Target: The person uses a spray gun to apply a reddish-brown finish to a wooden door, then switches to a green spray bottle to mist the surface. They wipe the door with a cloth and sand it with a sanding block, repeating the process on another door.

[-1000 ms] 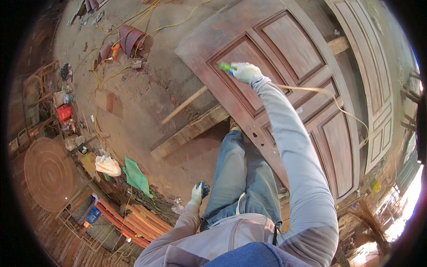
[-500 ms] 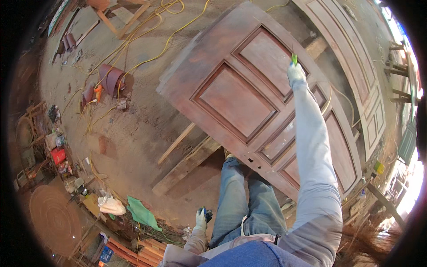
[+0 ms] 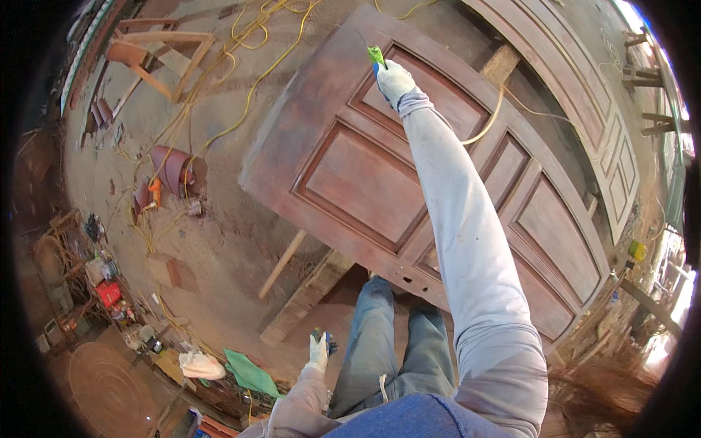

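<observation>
My right hand [image 3: 395, 82], in a whitish glove, is closed around a green tool [image 3: 376, 55] with a thin tip and a bit of blue beside it. It is stretched out over the far part of a reddish-brown panelled wooden door [image 3: 365, 186], which lies flat. A pale hose [image 3: 488, 130] comes out from behind my right forearm; where it ends is hidden. My left hand [image 3: 318, 353], gloved too, hangs low beside my left leg, away from the door. Something small and dark shows at its closed fingers, too small to name.
A wooden beam [image 3: 307, 299] juts from under the door. A second panelled door [image 3: 566, 80] lies at the far right. Yellow cords [image 3: 255, 87] run over the dusty floor on the left, near a curled brown sheet [image 3: 171, 168]. A green cloth [image 3: 250, 372] lies at lower left.
My right hand has swept left across the door's far part with the green tool. My left hand has shifted slightly left in the picture, and the view has turned a little.
</observation>
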Available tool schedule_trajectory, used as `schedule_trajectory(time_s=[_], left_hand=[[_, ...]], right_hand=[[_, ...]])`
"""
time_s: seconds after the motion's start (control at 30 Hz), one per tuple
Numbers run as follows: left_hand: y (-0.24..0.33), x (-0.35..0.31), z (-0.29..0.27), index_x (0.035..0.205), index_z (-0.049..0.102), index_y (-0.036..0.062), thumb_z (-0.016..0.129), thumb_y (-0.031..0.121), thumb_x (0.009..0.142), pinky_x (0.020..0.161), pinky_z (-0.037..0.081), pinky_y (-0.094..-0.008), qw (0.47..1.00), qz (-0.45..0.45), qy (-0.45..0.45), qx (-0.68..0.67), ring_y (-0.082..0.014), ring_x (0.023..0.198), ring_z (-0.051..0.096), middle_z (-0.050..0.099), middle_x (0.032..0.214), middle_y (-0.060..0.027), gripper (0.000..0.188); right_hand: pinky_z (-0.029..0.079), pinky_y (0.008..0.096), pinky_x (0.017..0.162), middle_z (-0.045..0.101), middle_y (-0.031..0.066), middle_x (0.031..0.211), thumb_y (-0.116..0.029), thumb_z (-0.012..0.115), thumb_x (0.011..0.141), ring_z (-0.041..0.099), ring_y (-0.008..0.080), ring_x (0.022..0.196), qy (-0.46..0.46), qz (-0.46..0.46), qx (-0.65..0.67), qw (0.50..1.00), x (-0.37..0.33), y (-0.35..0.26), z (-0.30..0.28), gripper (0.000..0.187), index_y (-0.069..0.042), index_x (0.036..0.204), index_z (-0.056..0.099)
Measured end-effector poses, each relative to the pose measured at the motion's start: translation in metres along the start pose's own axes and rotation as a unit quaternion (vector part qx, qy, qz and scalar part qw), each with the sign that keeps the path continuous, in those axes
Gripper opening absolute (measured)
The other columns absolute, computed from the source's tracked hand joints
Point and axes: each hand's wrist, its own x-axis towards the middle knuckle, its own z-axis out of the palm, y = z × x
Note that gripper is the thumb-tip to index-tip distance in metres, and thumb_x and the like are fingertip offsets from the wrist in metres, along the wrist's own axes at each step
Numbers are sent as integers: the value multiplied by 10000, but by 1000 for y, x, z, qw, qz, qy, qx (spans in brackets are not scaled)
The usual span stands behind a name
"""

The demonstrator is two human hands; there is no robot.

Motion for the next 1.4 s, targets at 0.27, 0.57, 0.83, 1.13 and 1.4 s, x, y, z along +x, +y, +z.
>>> schedule_trajectory(time_s=[0.27, 0.57, 0.83, 1.13, 1.4], left_hand=[[-15, -20, 1, 1228, 474, 188, 591, 223, 940, 555, 564, -399, 999, -41, 18, 23, -283, 692, 677, 685, 936, -136, 312], [-15, -20, -9, 1139, 523, 160, 570, 271, 951, 547, 543, -345, 994, -64, -32, 83, -235, 649, 658, 683, 861, -101, 223], [19, -7, -8, 1199, 566, 154, 585, 347, 930, 636, 557, -406, 992, -27, -1, 122, -279, 735, 661, 674, 942, -113, 331], [-14, -60, 19, 1208, 544, 138, 573, 273, 947, 626, 576, -343, 980, 6, -4, 200, -233, 748, 687, 682, 916, -86, 295], [-27, -63, 25, 1141, 563, 140, 575, 292, 938, 610, 522, -305, 971, 33, -8, 238, -160, 701, 642, 687, 911, -54, 254]], right_hand=[[497, 395, 581, 652, 93, 756, -517, 446, 943, 619, 250, 611, 63, 102, 60, 991, -28, 101, -86, 476, -92, 1022, 647], [490, 316, 737, 661, 61, 999, -385, 457, 995, 620, 195, 842, 17, 172, -6, 985, -273, 274, -188, 416, -91, 1271, 560], [486, 476, 885, 659, 165, 1135, -464, 381, 981, 608, 376, 1066, 119, 217, -14, 969, -249, 232, -119, 523, -74, 1294, 532], [500, 478, 851, 671, 223, 1019, -398, 436, 955, 649, 375, 969, -26, 7, -84, 996, -223, 198, -59, 394, -56, 1105, 559], [506, 474, 816, 692, 124, 990, -332, 419, 961, 663, 308, 941, -123, 147, -253, 948, -415, 286, -116, 291, -166, 1106, 610]])
